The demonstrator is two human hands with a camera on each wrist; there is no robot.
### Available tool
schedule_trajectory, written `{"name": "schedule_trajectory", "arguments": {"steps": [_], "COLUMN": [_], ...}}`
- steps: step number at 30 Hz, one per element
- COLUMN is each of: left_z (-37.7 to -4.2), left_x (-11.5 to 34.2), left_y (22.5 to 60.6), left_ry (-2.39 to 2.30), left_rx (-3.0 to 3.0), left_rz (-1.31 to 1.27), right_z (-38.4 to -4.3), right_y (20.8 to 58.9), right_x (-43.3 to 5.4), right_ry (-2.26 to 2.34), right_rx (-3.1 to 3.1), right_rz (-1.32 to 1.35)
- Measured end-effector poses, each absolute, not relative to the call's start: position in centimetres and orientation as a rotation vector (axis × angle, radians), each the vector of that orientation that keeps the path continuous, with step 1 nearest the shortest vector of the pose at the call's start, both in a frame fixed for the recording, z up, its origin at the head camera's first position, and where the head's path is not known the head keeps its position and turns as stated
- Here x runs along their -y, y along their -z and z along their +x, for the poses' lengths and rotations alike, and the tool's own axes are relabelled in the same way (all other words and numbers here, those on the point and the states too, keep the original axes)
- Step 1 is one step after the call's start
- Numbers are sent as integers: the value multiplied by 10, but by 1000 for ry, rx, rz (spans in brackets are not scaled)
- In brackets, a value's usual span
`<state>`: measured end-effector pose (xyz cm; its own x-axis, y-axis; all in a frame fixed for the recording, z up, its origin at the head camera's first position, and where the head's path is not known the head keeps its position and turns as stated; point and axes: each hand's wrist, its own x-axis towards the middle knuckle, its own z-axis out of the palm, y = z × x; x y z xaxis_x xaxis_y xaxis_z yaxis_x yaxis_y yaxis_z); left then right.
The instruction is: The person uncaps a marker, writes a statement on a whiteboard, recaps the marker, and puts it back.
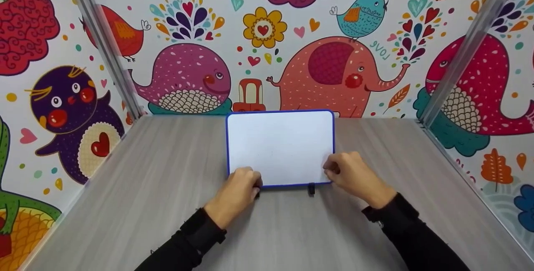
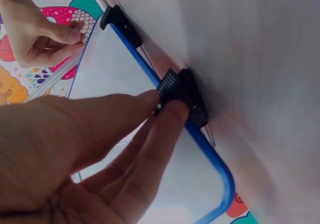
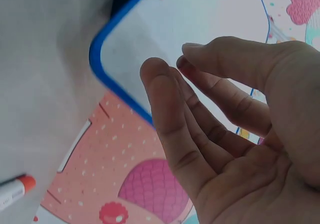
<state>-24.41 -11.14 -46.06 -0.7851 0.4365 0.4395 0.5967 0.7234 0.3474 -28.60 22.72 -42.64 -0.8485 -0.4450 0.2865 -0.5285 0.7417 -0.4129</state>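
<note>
The left grip (image 1: 238, 185) is at the bottom of the whiteboard (image 1: 281, 145), which stands on the tabletop (image 1: 167, 158), in the head view. The left wrist view shows this grip pinching 1 of 2 black clips (image 2: 196, 95), which seem to work like feet. In the right wrist view, the right grip (image 3: 240, 164) is narrow, holding nothing, maybe ready to steady the whiteboard.
</note>
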Motion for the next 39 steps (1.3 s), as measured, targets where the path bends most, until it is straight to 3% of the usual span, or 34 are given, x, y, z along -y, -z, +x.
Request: {"name": "schedule_trajectory", "arguments": {"steps": [13,39], "left_z": [-246,-244], "left_x": [112,113], "left_y": [462,463], "left_ry": [679,680], "left_rx": [2580,2590], "left_rz": [-797,-787], "right_z": [-302,-330], "right_y": [416,435], "right_x": [-261,-305], "right_ry": [-730,-705], "right_rx": [2813,3057], "right_rz": [591,333]}}
